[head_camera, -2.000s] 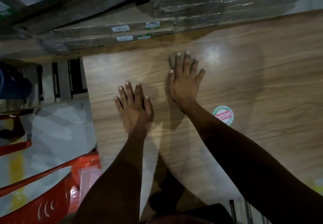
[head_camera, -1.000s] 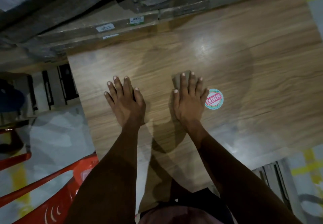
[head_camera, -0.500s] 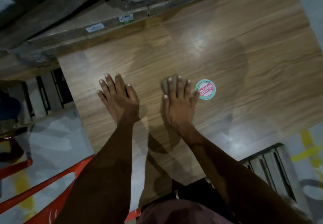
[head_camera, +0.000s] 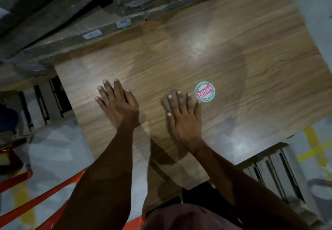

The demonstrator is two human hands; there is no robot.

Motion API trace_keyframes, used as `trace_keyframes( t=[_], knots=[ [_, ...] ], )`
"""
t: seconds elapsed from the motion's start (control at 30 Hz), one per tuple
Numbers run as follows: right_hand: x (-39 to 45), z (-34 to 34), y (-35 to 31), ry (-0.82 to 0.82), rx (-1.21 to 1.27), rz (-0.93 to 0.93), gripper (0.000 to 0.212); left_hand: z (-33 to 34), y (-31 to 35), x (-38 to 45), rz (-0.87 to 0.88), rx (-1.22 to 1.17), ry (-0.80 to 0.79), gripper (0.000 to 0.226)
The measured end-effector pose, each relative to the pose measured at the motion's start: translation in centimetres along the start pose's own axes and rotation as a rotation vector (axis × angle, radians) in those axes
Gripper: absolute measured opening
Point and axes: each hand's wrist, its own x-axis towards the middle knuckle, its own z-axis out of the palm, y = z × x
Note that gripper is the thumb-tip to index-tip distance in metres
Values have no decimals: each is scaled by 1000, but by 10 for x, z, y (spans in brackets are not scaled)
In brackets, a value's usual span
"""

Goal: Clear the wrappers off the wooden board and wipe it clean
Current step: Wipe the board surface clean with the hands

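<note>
Since half a second earlier, the round sticker (head_camera: 205, 91) had drifted a little toward the right of the frame, and the right hand (head_camera: 184, 120) sat a shade lower against it, so that the fingertips now lay just below and to the left of the sticker rather than level with it. More of the grey cloth (head_camera: 168, 100) showed from under the fingers at their left edge than before. Two seconds earlier that hand had been stretched farther up the board, well above the sticker. The left hand (head_camera: 118, 104) had hardly shifted on the wood.

The wooden board (head_camera: 233, 53) filled the middle and right of the frame, running from the wrapped stacks (head_camera: 71, 14) at the upper left down toward the person at the bottom. Both hands lay flat on it near the centre, side by side and apart. The left hand was spread, fingers straight, palm down on bare wood, holding nothing. The right hand was flat too, fingers straight, pressing the small cloth against the surface; most of the cloth was hidden under the palm. The sticker lay on the board just beside the right hand's fingers. No wrappers showed on the board's visible part. A red frame (head_camera: 36, 199) crossed the lower left corner over the grey floor (head_camera: 53, 149).
</note>
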Motion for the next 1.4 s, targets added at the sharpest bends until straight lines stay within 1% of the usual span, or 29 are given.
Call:
trace_keyframes(
  t=[0.03,0.1,0.17,0.2,0.3,0.33,0.47,0.63,0.7,0.8,0.87,0.97,1.07,1.27,1.33,1.4],
  knots=[
    [-2,-1,10,18,1,23,62,1,0,1,-1,3,3,55],
    [-5,-3,25,38,13,157,62,3,-1,1,0,8,8,56],
    [-6,-4,23,22,21,242,62,4,-2,1,1,11,16,56],
    [-7,-4,18,0,19,222,63,4,-3,1,2,7,19,56],
    [-18,0,9,-41,-12,8,64,6,-4,0,14,-12,44,54],
    [-18,-1,10,-39,-19,-19,64,6,-3,0,20,-13,53,54],
    [-16,-6,9,-29,-3,23,64,6,-3,2,14,11,8,55],
    [-14,-7,10,-36,21,19,65,5,8,-15,-6,15,-35,59],
    [-13,-8,9,-41,21,27,66,7,12,-44,18,28,-68,61],
    [-14,-6,9,-8,43,23,68,11,10,-109,126,34,-85,63],
    [-14,-4,10,20,69,36,67,12,9,-145,129,53,-127,65],
    [-15,-4,10,28,85,66,61,10,12,-159,100,67,-176,66],
    [-14,-5,7,40,88,77,55,12,12,-157,100,64,-132,67],
    [-13,-2,8,18,28,67,60,11,12,-156,94,24,-117,65],
    [-15,2,7,36,15,34,61,12,10,-158,96,33,-87,63],
    [-14,5,12,67,28,41,61,15,9,-158,103,40,-54,63]
  ],
)
